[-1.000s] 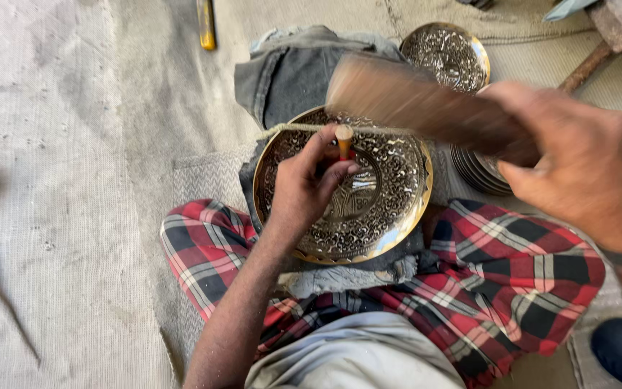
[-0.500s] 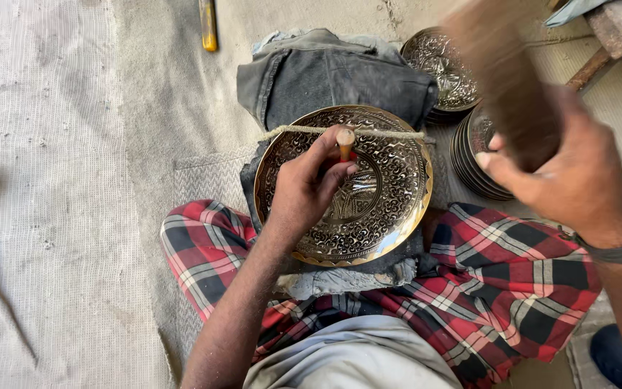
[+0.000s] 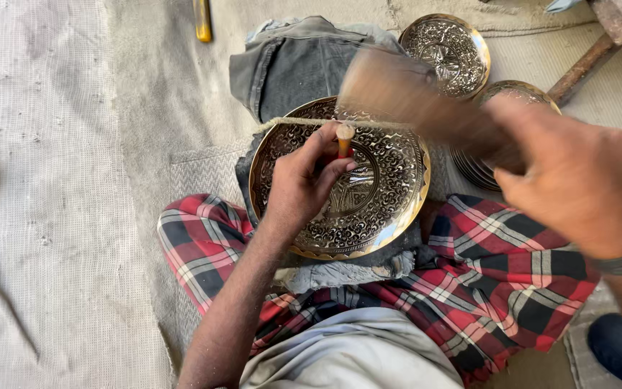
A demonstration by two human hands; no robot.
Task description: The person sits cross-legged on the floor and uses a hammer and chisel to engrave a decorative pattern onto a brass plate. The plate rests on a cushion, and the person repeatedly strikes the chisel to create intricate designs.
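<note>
A round brass plate (image 3: 390, 173) with dense engraved patterns rests on grey cloth over my lap. My left hand (image 3: 304, 180) is on the plate and grips a short chisel (image 3: 344, 137) upright, its tip on the engraved surface. A cord (image 3: 293, 121) runs across the plate's far rim. My right hand (image 3: 577, 173) holds a wooden mallet (image 3: 404, 90), blurred by motion, just above and right of the chisel's top.
Two more engraved brass plates lie at the back right, one (image 3: 446, 45) single and one (image 3: 512, 94) on a stack. Grey folded cloth (image 3: 289, 65) lies behind the plate. A yellow-handled tool (image 3: 202, 19) lies at the top; a wooden handle (image 3: 582, 68) at right.
The mallet rose up and to the right half a second ago, then came back down toward the chisel's top. My left hand and the chisel stayed in place.
</note>
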